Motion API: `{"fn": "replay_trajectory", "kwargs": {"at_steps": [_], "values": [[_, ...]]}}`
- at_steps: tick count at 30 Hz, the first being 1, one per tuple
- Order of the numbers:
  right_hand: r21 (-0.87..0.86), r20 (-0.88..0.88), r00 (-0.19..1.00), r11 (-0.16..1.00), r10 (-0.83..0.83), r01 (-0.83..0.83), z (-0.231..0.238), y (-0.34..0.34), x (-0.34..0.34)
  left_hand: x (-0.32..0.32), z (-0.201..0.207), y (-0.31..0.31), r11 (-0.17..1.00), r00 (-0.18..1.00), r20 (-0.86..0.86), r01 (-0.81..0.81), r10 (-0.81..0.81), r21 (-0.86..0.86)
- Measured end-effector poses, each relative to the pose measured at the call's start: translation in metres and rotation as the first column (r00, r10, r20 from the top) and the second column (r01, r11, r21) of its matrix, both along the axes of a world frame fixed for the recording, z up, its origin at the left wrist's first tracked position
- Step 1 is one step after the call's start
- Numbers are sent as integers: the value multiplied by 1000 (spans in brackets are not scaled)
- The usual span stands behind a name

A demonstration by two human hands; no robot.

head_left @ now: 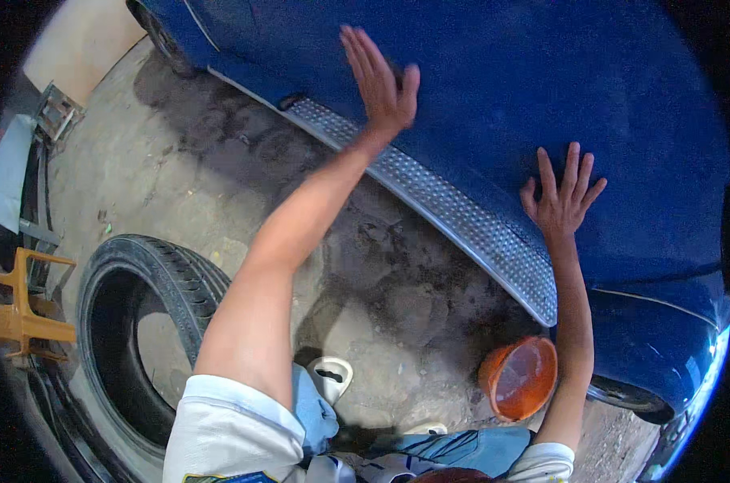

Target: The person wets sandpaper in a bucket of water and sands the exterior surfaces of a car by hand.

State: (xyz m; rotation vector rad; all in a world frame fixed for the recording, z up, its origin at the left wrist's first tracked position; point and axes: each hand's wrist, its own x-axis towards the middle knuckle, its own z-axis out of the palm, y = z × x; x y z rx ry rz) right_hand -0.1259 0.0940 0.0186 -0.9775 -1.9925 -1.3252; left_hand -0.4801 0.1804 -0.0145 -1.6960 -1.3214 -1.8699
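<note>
A dark blue car (477,88) fills the upper right of the view. Against its side my left hand (385,88) is stretched out, the fingers close together and the thumb apart; I cannot tell whether the palm touches. A small dark patch shows behind its thumb, too unclear to name. Farther right, my right hand (562,201) lies with fingers spread on the blue panel, nothing in its grip. Below the hands runs a silvery, dimpled metal running board (437,197) along the car's lower edge.
An orange bucket (519,378) stands on the ground beside my right forearm. To the left is a loose black tire (111,322), with an orange plastic chair (31,302) beyond it. The concrete ground (196,197) has dark, wet-looking patches by the car.
</note>
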Motion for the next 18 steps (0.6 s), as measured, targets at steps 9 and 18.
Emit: {"fn": "replay_trajectory", "kwargs": {"at_steps": [9,18], "values": [[33,21,999,999,-44,43,0,3,-4,-28,20,25,996,880,467,-72,91,-59],[54,2,1000,998,-6,6,-1,4,-6,96,-14,-44,995,959,-267,102,-97,6]]}}
